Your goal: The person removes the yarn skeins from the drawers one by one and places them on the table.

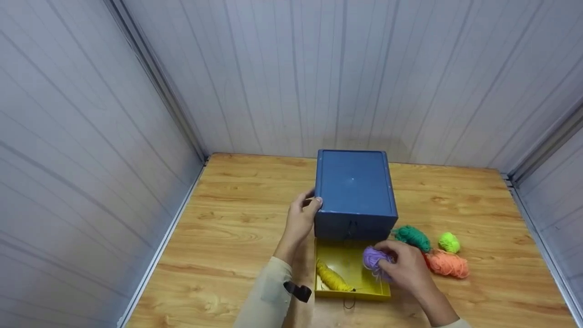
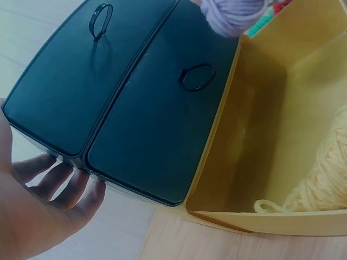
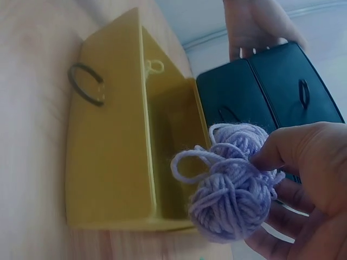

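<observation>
A purple yarn ball (image 3: pixel 233 200) is pinched between the thumb and fingers of my right hand (image 1: pixel 406 265), above the right part of a pulled-out yellow drawer (image 1: pixel 353 295). Inside that drawer, along its left side, lies a yellow yarn skein (image 1: pixel 333 277). My left hand (image 1: pixel 301 214) rests against the left side of the blue drawer cabinet (image 1: pixel 357 182), thumb at the top edge and fingers along the side. In the left wrist view, two dark drawer fronts (image 2: pixel 146 124) with thin loop handles (image 2: pixel 198 77) sit beside the yellow drawer.
Right of the cabinet, on the wooden table (image 1: pixel 237 218), lie a green yarn skein (image 1: pixel 412 238), a neon yellow-green yarn ball (image 1: pixel 449 242) and an orange yarn skein (image 1: pixel 448 263). A bit of red shows between them. Pale panel walls (image 1: pixel 291 77) enclose the table's back and sides.
</observation>
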The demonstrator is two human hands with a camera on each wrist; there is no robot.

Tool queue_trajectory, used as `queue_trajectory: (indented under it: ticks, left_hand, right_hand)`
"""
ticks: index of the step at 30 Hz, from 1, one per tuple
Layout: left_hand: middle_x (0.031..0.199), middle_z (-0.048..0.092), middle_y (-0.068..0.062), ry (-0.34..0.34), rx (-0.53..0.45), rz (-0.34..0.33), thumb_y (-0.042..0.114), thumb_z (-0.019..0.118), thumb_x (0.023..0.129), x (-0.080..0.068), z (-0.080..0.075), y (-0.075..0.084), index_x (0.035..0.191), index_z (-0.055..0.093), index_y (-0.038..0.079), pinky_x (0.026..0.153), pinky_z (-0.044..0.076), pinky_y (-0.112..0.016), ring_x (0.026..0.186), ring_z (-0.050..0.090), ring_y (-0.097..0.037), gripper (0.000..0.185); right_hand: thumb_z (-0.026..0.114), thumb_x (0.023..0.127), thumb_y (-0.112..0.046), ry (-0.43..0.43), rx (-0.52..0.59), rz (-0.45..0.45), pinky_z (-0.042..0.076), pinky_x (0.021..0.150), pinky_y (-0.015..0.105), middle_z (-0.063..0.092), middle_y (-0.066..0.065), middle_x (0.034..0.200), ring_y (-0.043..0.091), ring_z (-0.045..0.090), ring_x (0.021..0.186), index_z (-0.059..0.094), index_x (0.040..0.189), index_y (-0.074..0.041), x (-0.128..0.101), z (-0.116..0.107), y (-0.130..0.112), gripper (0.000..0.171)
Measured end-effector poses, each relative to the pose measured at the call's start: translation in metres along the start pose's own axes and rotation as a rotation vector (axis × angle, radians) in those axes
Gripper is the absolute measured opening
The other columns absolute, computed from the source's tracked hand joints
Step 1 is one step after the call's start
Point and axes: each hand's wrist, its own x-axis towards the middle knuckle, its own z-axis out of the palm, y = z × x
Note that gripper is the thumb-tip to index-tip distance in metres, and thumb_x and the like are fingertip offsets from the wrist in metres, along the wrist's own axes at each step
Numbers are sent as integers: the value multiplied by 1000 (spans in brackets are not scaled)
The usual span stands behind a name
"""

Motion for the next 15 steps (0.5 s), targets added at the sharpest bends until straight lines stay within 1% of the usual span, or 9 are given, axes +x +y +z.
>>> queue_trajectory:
  ticks: [3,5,10,13,15]
  left_hand:
    - [135,60,-17,0,-7,-1,32,61,100,0,1,1,145,57,6,102,51,-43,123,57,-29,53]
    - [135,60,-16,1,-7,1,33,61,100,0,1,1,145,57,7,102,51,-43,123,57,-28,53]
    - [136,60,-16,-7,-4,8,32,60,100,0,0,0,146,56,7,103,50,-44,123,57,-28,52]
    - [137,59,-15,-14,-11,5,31,60,101,-1,-1,0,147,55,7,104,49,-45,124,56,-28,52]
    - [136,60,-15,-14,-13,3,31,60,101,-1,-1,0,147,55,8,104,49,-44,124,55,-28,52]
  right_hand:
    - [81,80,-6,16,-11,0,55,78,35,77,1,103,17,67,91,79,100,-18,-1,-7,8,24]
    - [80,79,-5,29,-8,3,54,77,33,77,2,103,18,68,91,80,101,-18,-1,-11,13,25]
    - [78,80,-2,34,31,44,49,67,25,77,1,99,13,61,79,80,102,-17,-4,-18,25,27]
    - [77,80,-1,22,50,72,46,63,24,76,3,98,13,57,74,79,103,-16,-6,-21,32,27]
    - [77,80,-1,16,46,87,46,64,25,76,4,99,14,57,76,79,104,-15,-8,-21,37,27]
